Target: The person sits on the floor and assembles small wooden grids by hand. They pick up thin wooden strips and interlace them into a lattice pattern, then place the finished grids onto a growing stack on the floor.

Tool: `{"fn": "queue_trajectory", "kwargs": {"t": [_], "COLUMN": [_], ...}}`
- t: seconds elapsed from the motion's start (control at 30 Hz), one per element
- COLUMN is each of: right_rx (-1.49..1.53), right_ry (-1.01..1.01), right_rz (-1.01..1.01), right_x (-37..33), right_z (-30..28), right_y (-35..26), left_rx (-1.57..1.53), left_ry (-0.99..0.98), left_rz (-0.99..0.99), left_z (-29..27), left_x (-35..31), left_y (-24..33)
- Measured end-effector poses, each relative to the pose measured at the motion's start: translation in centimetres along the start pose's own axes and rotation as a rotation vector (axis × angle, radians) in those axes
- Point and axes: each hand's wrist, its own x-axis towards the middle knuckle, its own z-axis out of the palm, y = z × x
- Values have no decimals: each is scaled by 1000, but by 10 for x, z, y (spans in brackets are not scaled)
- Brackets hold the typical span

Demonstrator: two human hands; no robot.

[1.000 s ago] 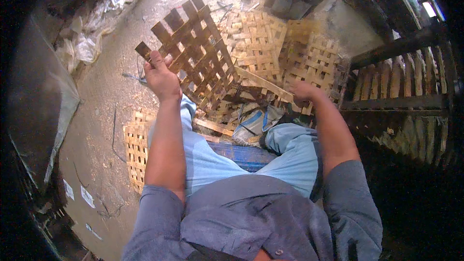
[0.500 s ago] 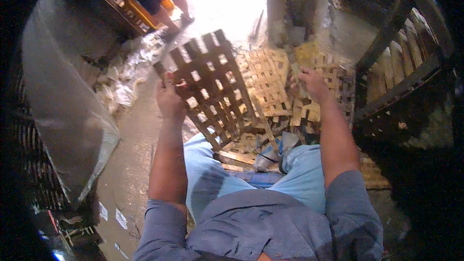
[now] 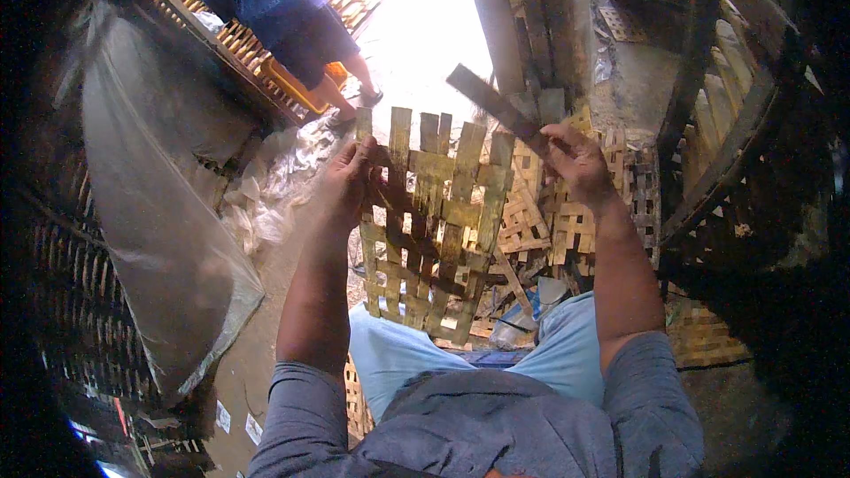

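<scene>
My left hand (image 3: 352,175) is closed on the upper left edge of a woven slat panel (image 3: 462,179), a loose lattice of flat wooden or bamboo strips with open squares. The panel stands upright before me, its lower edge close to my thighs, and the strip ends stick up along its top. In my right hand (image 3: 577,164), the fingers pinch one end of a loose flat slat (image 3: 490,99). That slat slants up and to the left above the panel's upper right corner, apart from it as far as I can see.
More woven panels (image 3: 575,226) are piled beyond my knees on the right. Grey sheeting (image 3: 159,212) hangs at the left, with crumpled plastic (image 3: 266,186) by it. A person (image 3: 274,9) bends near a yellow crate (image 3: 297,84) at the back. A wooden frame (image 3: 722,155) stands right.
The panel has turned, showing a lighter face, and shifted right. The slat in my right hand has swung from nearly upright to a leftward slant. The person at the back shows more fully.
</scene>
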Motion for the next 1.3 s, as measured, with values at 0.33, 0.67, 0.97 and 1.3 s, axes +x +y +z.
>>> {"fn": "queue_trajectory", "kwargs": {"t": [0.33,0.67,0.97,1.3], "right_rx": [229,380,-87,82], "right_ry": [-182,-298,-214,-115], "right_rz": [-94,-54,198,179], "right_x": [-9,-10,-5,-10], "right_z": [19,35,42,65], "right_y": [-1,4,-27,-30], "left_rx": [90,7,259,379], "left_ry": [-19,-95,54,246], "left_rz": [-115,-136,111,202], "left_z": [2,-10,-4,13], "left_x": [-22,-18,-35,-53], "left_y": [17,10,22,26]}}
